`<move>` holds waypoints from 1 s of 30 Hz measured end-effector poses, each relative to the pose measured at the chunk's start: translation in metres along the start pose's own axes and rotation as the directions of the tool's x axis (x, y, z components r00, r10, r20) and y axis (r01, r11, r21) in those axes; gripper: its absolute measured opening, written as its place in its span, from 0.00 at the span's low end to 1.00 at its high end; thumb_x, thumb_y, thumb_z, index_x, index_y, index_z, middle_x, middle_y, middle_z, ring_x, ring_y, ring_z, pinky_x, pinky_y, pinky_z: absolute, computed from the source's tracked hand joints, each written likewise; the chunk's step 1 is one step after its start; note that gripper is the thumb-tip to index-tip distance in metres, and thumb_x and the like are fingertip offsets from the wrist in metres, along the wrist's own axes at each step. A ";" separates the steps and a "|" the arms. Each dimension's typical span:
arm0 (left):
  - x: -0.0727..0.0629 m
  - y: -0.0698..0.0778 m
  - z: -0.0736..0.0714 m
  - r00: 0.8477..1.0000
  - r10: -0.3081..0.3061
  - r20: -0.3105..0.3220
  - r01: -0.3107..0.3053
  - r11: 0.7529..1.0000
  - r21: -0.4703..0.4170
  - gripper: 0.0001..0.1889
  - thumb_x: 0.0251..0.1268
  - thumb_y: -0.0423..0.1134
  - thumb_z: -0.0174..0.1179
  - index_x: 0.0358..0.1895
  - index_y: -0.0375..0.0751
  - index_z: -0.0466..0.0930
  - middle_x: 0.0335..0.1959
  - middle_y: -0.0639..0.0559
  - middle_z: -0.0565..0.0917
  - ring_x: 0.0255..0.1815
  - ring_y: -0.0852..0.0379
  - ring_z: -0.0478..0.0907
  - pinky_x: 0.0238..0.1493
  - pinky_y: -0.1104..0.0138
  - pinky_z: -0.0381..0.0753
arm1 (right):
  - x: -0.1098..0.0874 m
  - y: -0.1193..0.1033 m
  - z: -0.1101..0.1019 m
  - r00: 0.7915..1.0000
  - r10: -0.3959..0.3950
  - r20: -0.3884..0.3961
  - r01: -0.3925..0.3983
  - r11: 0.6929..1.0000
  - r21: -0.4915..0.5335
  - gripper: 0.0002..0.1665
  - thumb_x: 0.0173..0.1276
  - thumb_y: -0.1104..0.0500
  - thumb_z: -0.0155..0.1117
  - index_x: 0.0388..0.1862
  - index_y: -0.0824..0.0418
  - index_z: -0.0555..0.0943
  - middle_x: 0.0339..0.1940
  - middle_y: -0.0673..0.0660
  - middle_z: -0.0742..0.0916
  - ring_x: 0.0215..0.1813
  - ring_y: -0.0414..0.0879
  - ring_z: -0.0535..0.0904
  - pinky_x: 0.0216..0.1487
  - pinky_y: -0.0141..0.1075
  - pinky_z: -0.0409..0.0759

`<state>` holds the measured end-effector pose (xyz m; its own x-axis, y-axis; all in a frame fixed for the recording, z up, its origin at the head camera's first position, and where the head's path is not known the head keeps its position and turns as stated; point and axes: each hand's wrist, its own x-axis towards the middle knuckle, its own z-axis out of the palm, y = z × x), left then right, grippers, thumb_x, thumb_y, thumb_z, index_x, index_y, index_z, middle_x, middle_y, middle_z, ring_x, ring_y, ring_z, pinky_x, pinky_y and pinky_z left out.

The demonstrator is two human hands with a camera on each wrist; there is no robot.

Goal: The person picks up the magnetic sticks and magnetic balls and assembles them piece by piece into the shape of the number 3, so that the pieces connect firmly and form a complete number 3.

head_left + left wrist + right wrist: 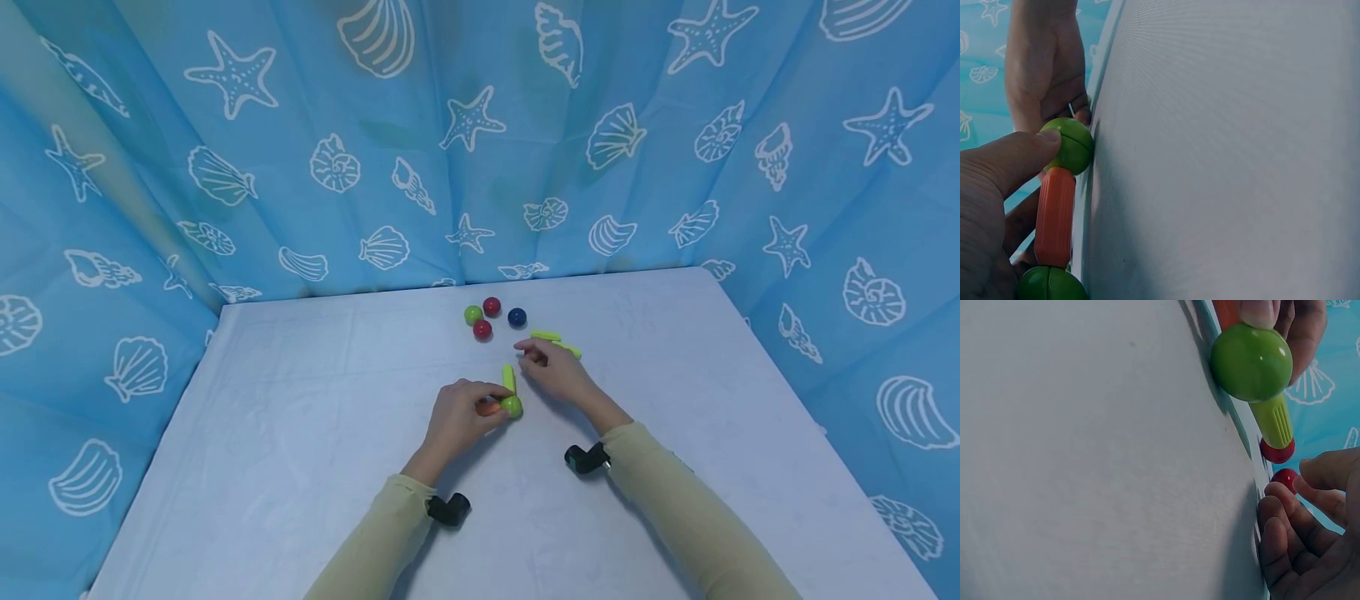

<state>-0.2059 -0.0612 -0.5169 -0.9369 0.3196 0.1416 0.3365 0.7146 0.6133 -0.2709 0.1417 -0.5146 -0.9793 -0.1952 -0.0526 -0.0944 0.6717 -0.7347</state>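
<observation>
My left hand (463, 417) pinches a glossy green ball (1251, 362), its thumb on the ball's side. An orange ribbed rod (1055, 215) joins that ball to a second green ball (1052, 284) at the near end in the left wrist view. From the pinched ball a yellow-green rod (508, 379) points toward the back of the table. My right hand (558, 372) is just to the right, apart from the ball, its fingers loosely bent with nothing visible held. A small patch of red shows beside its fingers in the head view.
Farther back lie two red balls (491, 307), a green ball (472, 315) and a dark blue ball (517, 317). Yellow-green rods (545, 335) lie beyond my right hand. The white-covered table (300, 400) meets a blue shell-patterned curtain (420, 167) at the back.
</observation>
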 end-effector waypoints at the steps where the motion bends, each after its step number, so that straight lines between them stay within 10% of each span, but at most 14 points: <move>1: 0.000 0.000 0.000 1.000 0.004 -0.003 -0.004 1.000 0.001 0.15 0.61 0.46 0.74 0.52 0.58 0.89 0.46 0.61 0.89 0.42 0.61 0.76 0.47 0.63 0.74 | 0.001 0.000 -0.001 1.000 -0.003 -0.003 0.003 1.000 -0.003 0.19 0.76 0.55 0.61 0.64 0.53 0.79 0.44 0.53 0.84 0.47 0.48 0.78 0.53 0.42 0.78; 30: 0.000 0.000 0.001 1.000 -0.006 -0.012 0.005 1.000 -0.014 0.15 0.60 0.44 0.74 0.51 0.57 0.89 0.43 0.62 0.89 0.40 0.62 0.75 0.44 0.65 0.73 | 0.037 -0.011 -0.021 0.994 -0.026 -0.106 0.021 0.999 -0.045 0.18 0.76 0.54 0.62 0.62 0.53 0.79 0.48 0.56 0.85 0.46 0.50 0.79 0.42 0.40 0.81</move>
<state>-0.2057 -0.0609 -0.5174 -0.9398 0.3083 0.1473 0.3300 0.7075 0.6250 -0.3094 0.1418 -0.4940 -0.9900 -0.1357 0.0383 -0.1231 0.6990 -0.7044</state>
